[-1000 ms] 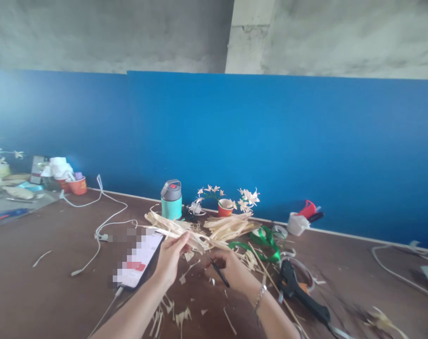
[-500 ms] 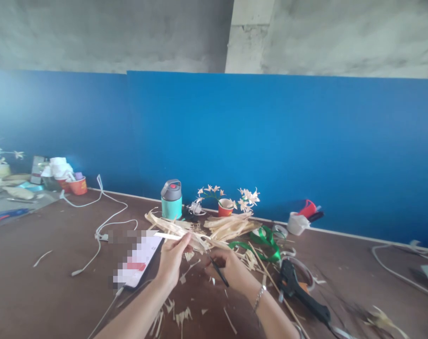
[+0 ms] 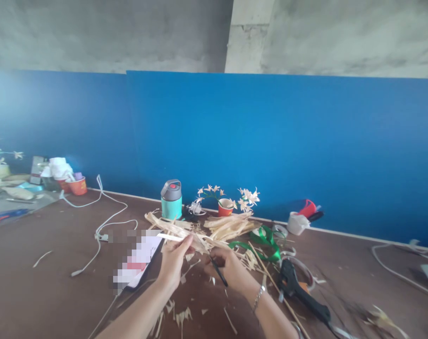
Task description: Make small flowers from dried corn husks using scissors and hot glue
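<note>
My left hand (image 3: 173,263) is closed, pinching a pale strip of dried husk (image 3: 169,237) between thumb and fingers. The strip's white end points left over the phone's upper edge. To its right, my right hand (image 3: 231,269) grips a slim black tool (image 3: 219,273), slanted down toward me; its working end is too small to make out. Behind both hands lies a heap of dried husks (image 3: 231,227). Small cut scraps (image 3: 183,316) are scattered on the brown table (image 3: 129,301) below them.
A phone (image 3: 143,256) on a cable lies left. Behind stand a teal flask (image 3: 171,207) and a red cup (image 3: 225,208) beside pale flowers (image 3: 248,197). Green ribbon (image 3: 268,242), a glue gun (image 3: 302,294) and a white cup (image 3: 297,223) are right. A blue partition (image 3: 270,136) closes the back.
Both hands stay almost in place. The left hand and its strip have shifted very slightly right; the black tool has barely moved.
</note>
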A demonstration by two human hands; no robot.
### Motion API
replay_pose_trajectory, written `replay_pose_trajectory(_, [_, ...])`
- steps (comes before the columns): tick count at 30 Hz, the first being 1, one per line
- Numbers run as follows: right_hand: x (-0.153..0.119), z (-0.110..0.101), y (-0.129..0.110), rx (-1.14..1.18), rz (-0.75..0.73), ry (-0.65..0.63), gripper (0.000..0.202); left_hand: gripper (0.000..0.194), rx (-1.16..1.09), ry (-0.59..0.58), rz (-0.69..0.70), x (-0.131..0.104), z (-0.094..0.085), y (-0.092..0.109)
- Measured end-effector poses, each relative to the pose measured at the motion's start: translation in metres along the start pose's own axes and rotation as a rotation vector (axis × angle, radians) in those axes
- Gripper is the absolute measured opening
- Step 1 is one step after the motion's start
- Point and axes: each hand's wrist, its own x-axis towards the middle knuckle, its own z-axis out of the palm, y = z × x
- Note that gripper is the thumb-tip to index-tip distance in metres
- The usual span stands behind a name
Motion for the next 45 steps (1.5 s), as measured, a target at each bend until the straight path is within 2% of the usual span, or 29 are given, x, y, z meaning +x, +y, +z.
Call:
replay_pose_trajectory(5, [-0.001,0.000,-0.001,0.001,-0.033,0.011,0.010,0.024,0.002,-0.005,-0.016,0.001,-0.001,-0.003])
replay_pose_trajectory(14, [-0.001,0.002,-0.004,0.048,0.098,-0.002,0.016,0.026,-0.024,-0.123,-0.017,-0.006,0.003,0.001])
replay_pose_trajectory(19, [-0.007,-0.009,-0.017,-0.003,0.183,-0.160,0.016,0.028,-0.047,-0.081,0.068,0.001,-0.003,0.007])
replay_pose_trajectory(22, [-0.009,-0.015,-0.016,0.029,0.206,-0.261,0.018,0.028,-0.054,-0.037,0.133,0.011,-0.010,0.009])
replay_pose_trajectory(29, [-0.011,-0.023,-0.009,0.206,0.250,-0.366,0.029,0.045,0.034,0.059,0.175,0.020,-0.016,0.015])
replay_pose_trajectory(36, [-0.011,-0.021,-0.013,0.169,0.242,-0.303,0.025,0.045,0.069,0.035,0.172,0.018,-0.015,0.016])
replay_pose_trajectory(45, [-0.011,-0.018,-0.014,0.134,0.272,-0.289,0.018,0.043,0.102,-0.011,0.163,0.015,-0.011,0.013])
